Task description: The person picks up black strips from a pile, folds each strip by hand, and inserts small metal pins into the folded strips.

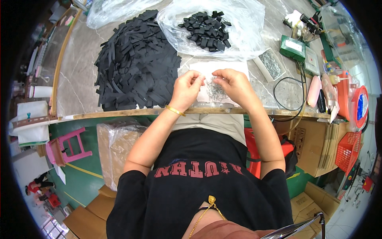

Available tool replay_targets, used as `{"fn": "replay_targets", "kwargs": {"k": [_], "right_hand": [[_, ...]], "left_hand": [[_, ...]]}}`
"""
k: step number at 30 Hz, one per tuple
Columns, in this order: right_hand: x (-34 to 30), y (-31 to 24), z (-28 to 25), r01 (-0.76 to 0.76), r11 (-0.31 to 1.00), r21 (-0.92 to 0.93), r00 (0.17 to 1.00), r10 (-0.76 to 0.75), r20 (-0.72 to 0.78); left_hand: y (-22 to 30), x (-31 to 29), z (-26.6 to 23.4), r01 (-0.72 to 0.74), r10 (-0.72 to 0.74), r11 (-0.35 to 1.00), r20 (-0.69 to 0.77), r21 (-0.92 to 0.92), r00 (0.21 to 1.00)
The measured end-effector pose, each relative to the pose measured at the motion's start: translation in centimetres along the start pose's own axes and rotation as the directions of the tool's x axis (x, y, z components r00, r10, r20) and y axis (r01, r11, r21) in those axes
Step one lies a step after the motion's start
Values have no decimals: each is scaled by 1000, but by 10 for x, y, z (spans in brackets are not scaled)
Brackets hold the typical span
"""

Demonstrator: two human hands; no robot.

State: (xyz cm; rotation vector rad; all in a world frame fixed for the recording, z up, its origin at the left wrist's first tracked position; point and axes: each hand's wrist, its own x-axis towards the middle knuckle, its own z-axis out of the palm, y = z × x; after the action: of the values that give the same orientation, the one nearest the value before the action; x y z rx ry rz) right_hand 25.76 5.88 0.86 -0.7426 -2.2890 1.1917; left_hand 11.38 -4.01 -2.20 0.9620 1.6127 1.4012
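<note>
Both hands are raised over a sheet of white paper (199, 65) at the table's front edge. My left hand (187, 89) is closed in a pinch, thumb against forefinger; anything between the tips is too small to make out. Facing it, my right hand (235, 85) is curled with thumb and forefinger drawn together, and what they hold, if anything, I cannot tell. Thin silvery wire pieces (216, 92) lie in a loose heap on the paper, partly under my right hand. A large mound of flat black strips (137, 63) rises beside my left hand.
Behind the paper, small black folded pieces (207, 31) lie on a clear plastic bag (246, 24). An open box of metal pieces (271, 65) stands at right, near a green device (292, 48) with a looping black cable (275, 89). A wooden strip (119, 114) edges the table.
</note>
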Motion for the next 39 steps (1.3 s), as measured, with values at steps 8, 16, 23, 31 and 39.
{"fn": "replay_targets", "kwargs": {"k": [8, 16, 23, 31, 39], "right_hand": [[-7, 0, 41, -154, 650, 744, 899, 405, -167], [-7, -2, 48, -67, 704, 707, 882, 373, -288], [-3, -3, 42, 19, 894, 448, 917, 163, -365], [1, 4, 46, 9, 730, 683, 932, 241, -270], [-1, -3, 42, 15, 698, 716, 954, 204, -218]], "left_hand": [[4, -1, 16, 342, -279, 498, 226, -797, 933], [5, -5, 39, 222, -307, 517, 63, -827, 950], [2, -10, 45, 220, -313, 520, 55, -825, 948], [11, -9, 27, 317, -278, 535, 191, -783, 941], [13, -14, 26, 256, -279, 624, 95, -738, 956]]}}
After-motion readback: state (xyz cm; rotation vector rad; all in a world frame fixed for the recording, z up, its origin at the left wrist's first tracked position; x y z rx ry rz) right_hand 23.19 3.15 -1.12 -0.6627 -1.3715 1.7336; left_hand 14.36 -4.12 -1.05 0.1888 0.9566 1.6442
